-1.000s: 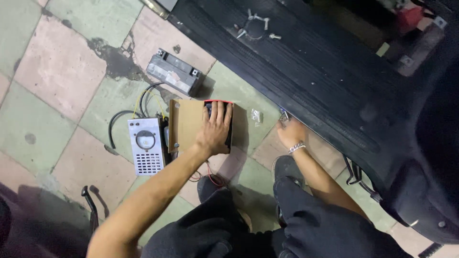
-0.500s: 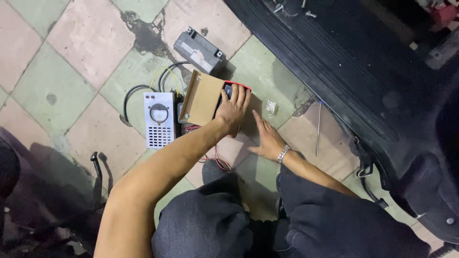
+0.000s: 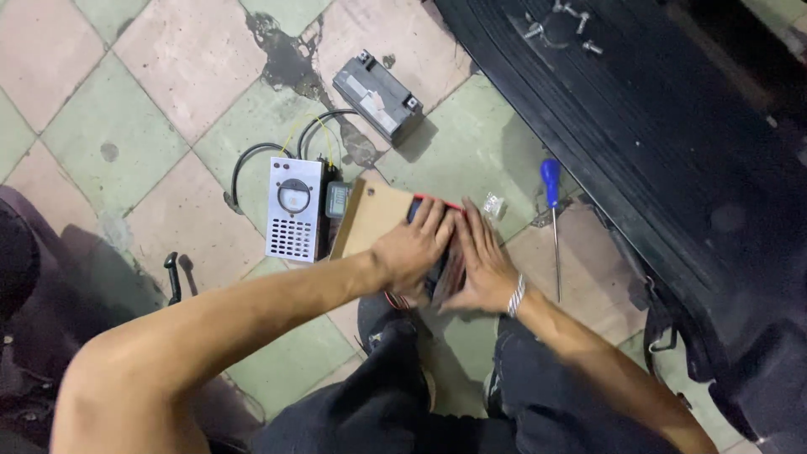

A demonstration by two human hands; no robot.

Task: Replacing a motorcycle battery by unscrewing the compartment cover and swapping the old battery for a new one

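On the tiled floor (image 3: 126, 109), near the middle of the view, a brown cardboard box (image 3: 370, 214) with a dark red-edged object (image 3: 437, 244) inside or against it is gripped by both hands. Left hand (image 3: 412, 248): laid over the box's right part, fingers curled onto the dark object; held, but how tightly cannot be told. Right hand (image 3: 481, 261): pressed flat against the object's right side, fingers extended and close together, palm down; a metal bracelet (image 3: 516, 296) is worn at the wrist. Whether it is clamped on the object or only resting against it cannot be told.

Just left of the box, a silver metal unit (image 3: 294, 210) with a round dial and vent slots is seen lying flat, with black cables (image 3: 252, 160) looped behind it. A small meter (image 3: 337, 200) sits between unit and box. Further up the floor, a dark grey battery (image 3: 377, 88) lies tilted, apart from the rest. Right of the hands, a blue-handled screwdriver (image 3: 552, 219) lies on the floor, with a small clear bag (image 3: 494, 204) between it and the box. A black vehicle panel (image 3: 639, 134) fills the upper right; 3 or so bolts (image 3: 572, 21) rest on it.
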